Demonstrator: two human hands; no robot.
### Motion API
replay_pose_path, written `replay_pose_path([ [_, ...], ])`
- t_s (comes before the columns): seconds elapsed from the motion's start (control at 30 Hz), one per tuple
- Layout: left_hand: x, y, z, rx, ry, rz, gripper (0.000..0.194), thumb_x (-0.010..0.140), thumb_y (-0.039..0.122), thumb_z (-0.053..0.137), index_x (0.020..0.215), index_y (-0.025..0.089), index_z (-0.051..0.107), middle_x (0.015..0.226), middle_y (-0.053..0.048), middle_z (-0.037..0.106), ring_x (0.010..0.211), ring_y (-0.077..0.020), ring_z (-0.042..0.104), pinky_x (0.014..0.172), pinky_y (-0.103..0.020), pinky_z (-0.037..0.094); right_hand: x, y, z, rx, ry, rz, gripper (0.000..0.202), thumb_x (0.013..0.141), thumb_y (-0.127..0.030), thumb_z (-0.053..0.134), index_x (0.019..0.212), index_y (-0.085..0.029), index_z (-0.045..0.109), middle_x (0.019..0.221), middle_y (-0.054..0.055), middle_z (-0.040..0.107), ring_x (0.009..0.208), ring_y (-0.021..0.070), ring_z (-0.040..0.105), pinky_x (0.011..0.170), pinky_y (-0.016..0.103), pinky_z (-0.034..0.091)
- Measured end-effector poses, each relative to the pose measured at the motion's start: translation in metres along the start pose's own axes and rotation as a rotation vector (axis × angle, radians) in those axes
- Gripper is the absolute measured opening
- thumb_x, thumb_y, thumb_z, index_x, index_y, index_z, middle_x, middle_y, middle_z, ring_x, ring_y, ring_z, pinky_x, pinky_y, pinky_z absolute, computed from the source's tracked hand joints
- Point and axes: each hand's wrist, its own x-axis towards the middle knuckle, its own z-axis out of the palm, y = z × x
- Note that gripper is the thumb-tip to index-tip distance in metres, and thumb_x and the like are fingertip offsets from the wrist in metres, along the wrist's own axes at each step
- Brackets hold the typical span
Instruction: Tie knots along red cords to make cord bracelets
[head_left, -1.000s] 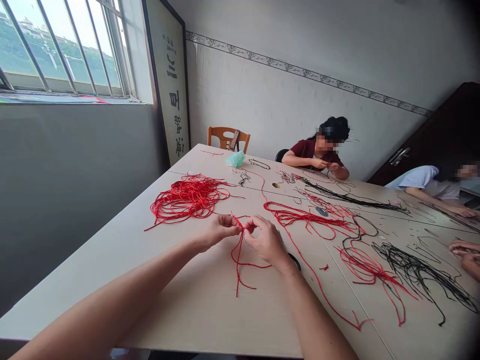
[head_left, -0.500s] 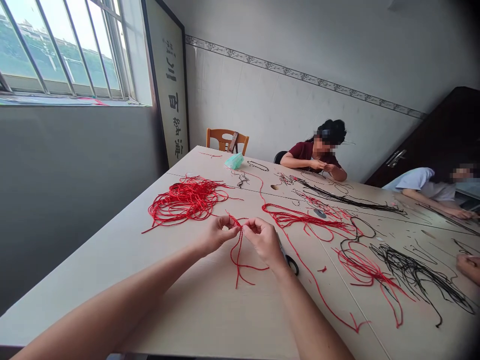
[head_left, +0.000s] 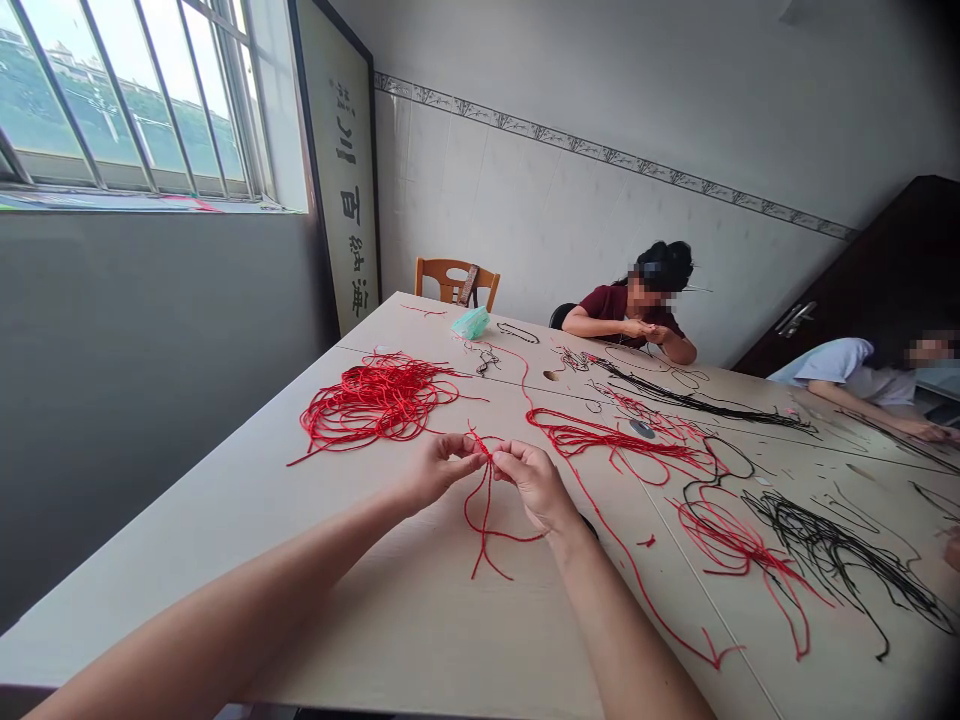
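Close to each other over the table, my left hand (head_left: pixel 448 468) and my right hand (head_left: pixel 531 478) pinch a red cord (head_left: pixel 489 490) between thumbs and fingertips. A short knotted or braided stretch shows above the fingers. Below them the loose ends hang, cross and spread on the tabletop. The exact knot is hidden by my fingertips. Beside my right wrist a black scissor handle (head_left: pixel 591 524) peeks out, mostly covered by the hand.
A heap of red cords (head_left: pixel 379 400) lies left on the table (head_left: pixel 225 560). Red bundles (head_left: pixel 622 438) and black cords (head_left: pixel 840 545) spread rightward. A green plastic bag (head_left: pixel 471 323) sits farther back. A person in dark red (head_left: pixel 600 310) and one in white (head_left: pixel 844 365) work across.
Both hands stay pinched on the red cord; my right hand has turned slightly and now covers more of the scissors. The co-worker's hand at the right edge has drawn mostly out of view.
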Motion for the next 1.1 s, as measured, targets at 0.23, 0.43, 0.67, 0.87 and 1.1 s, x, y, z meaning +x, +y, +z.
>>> replay_pose_path([
  [0.23,0.001,-0.007,0.001,-0.241,-0.056,-0.055,0.027,0.070,0.038,0.065,0.071,0.012,0.059,0.066,-0.001,0.055,0.063,-0.0107,0.046,0.064,-0.024,0.034,-0.006,-0.007,0.004,-0.291,0.020,-0.139,0.019,0.078,-0.034,0.051,0.077,-0.016,0.058,0.065,0.000,0.055,0.061,0.0125,0.049,0.060,0.024,0.040],
  [0.43,0.001,-0.005,0.001,-0.306,-0.043,-0.060,0.027,0.071,0.038,0.065,0.070,0.012,0.060,0.065,0.000,0.053,0.062,-0.0098,0.044,0.065,-0.024,0.034,-0.011,-0.017,0.006,-0.516,0.182,-0.363,0.010,0.079,-0.026,0.050,0.077,-0.018,0.057,0.074,0.002,0.059,0.070,0.0151,0.054,0.069,0.027,0.043],
  [0.67,0.001,-0.006,0.001,-0.332,-0.075,-0.070,0.028,0.069,0.039,0.066,0.072,0.012,0.061,0.068,-0.001,0.056,0.066,-0.0112,0.048,0.068,-0.025,0.036,-0.013,-0.021,0.008,-0.590,0.141,-0.407,0.009,0.076,-0.023,0.053,0.078,-0.020,0.061,0.076,0.003,0.061,0.068,0.0160,0.055,0.068,0.028,0.043],
  [0.87,0.001,-0.006,0.001,-0.220,-0.063,-0.033,0.026,0.072,0.038,0.063,0.072,0.013,0.059,0.067,-0.001,0.055,0.065,-0.0110,0.047,0.064,-0.024,0.035,-0.012,-0.021,0.006,-0.533,0.138,-0.314,0.009,0.073,-0.023,0.054,0.071,-0.018,0.061,0.070,0.002,0.061,0.065,0.0151,0.054,0.066,0.027,0.042],
  [1.1,-0.001,0.003,0.000,0.170,0.026,0.127,0.024,0.077,0.037,0.057,0.068,0.015,0.059,0.064,0.001,0.053,0.063,-0.0107,0.044,0.063,-0.023,0.035,-0.003,-0.007,-0.002,-0.147,0.045,-0.014,0.009,0.068,-0.024,0.059,0.064,-0.016,0.060,0.056,-0.003,0.051,0.054,0.0100,0.045,0.056,0.023,0.037],
])
